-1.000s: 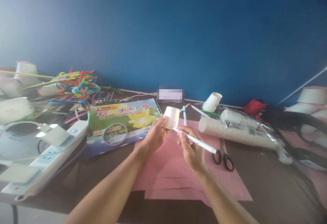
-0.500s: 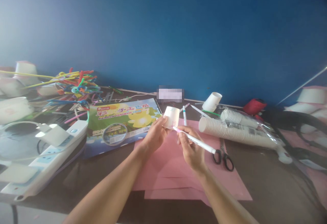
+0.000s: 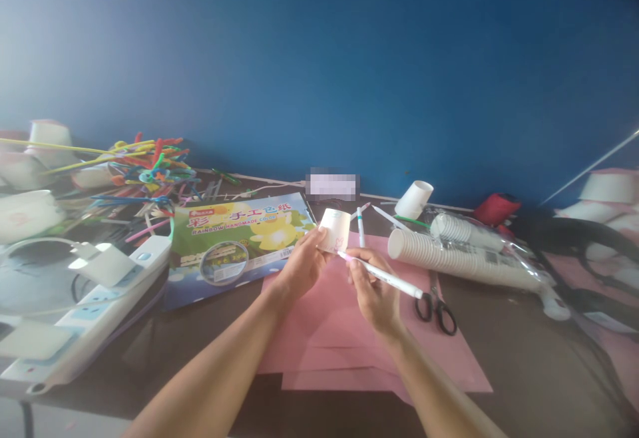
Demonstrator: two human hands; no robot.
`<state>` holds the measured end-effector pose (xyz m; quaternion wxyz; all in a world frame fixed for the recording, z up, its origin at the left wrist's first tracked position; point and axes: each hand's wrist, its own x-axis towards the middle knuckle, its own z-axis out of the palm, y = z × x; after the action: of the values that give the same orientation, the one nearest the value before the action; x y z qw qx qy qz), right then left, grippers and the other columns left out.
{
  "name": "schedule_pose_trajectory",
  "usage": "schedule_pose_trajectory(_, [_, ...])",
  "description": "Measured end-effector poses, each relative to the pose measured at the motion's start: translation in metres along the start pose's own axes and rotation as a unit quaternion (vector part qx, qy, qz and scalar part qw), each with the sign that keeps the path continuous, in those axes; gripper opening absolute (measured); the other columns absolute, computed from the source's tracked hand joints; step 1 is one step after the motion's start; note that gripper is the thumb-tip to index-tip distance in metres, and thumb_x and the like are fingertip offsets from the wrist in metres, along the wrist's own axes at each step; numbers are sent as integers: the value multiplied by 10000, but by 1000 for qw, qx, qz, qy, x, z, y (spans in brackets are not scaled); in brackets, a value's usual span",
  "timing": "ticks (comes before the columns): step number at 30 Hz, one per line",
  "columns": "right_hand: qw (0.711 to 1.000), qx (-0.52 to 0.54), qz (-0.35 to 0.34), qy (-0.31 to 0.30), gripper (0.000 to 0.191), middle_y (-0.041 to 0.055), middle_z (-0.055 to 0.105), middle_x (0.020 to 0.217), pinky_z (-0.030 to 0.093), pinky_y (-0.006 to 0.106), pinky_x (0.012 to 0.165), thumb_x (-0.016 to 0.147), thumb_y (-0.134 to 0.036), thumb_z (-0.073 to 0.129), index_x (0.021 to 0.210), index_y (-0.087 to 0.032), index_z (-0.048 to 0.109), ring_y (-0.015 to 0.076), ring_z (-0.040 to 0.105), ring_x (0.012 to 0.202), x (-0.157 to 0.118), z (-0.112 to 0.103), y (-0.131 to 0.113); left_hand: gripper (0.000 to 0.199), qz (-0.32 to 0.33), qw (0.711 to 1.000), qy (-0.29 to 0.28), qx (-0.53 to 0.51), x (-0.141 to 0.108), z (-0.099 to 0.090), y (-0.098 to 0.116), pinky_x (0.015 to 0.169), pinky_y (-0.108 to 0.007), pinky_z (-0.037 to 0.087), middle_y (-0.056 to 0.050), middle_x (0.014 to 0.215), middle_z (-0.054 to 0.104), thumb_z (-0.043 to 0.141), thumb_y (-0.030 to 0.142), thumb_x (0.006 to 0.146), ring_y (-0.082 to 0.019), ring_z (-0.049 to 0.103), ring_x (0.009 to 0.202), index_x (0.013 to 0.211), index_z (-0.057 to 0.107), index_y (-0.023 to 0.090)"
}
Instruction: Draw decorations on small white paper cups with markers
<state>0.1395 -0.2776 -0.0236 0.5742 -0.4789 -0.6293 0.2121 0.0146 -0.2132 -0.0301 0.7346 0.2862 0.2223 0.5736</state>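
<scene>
A white paper cup (image 3: 335,226) with a small pink drawing near its lower edge is held by my left hand (image 3: 305,263), fingers closed on its left side. My right hand (image 3: 373,290) grips a white marker (image 3: 392,279), its pink tip end at the cup's lower right. Whether the tip touches the cup is too small to tell. Below both hands lie pink paper sheets (image 3: 329,331). Black-handled scissors (image 3: 435,311) rest on the pink paper beside my right hand.
A color-paper pack (image 3: 269,225) with a tape roll (image 3: 224,263) on it lies left, near a power strip (image 3: 100,311) and pipe cleaners (image 3: 160,165). Rightward are a single cup (image 3: 414,200), bagged stacked cups (image 3: 464,261) and a red object (image 3: 496,210). More markers (image 3: 360,225) lie behind.
The marker's tip end has shifted very slightly left and down along the cup. Both hands keep nearly the same place and grip.
</scene>
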Motion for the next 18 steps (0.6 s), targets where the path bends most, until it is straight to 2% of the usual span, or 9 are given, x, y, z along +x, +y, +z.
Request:
schedule_pose_trajectory(4, [1000, 1, 0, 0, 167, 30, 611, 768, 412, 250, 508, 902, -306, 494, 924, -188, 610, 118, 523, 581, 1, -2, -2, 213, 2, 1000, 12, 1, 0, 1, 0, 834, -268, 482, -62, 942, 698, 655, 296, 797, -167, 639, 902, 952, 676, 151])
schedule_pose_trajectory(8, [1000, 28, 5, 6, 165, 14, 603, 744, 410, 245, 504, 905, -313, 493, 922, -192, 604, 107, 502, 553, 2, -3, -5, 225, 1, 1000, -3, 2, -1, 3, 0, 833, -271, 482, -70, 945, 697, 647, 303, 804, -170, 637, 903, 959, 674, 142])
schedule_pose_trajectory(18, [1000, 30, 3, 1, 161, 19, 612, 766, 431, 255, 531, 904, -308, 505, 948, -197, 613, 118, 537, 588, 2, -1, -4, 247, 5, 1000, -17, 8, -2, 1, 1, 858, -296, 474, -84, 970, 692, 644, 305, 801, -194, 629, 955, 977, 671, 134])
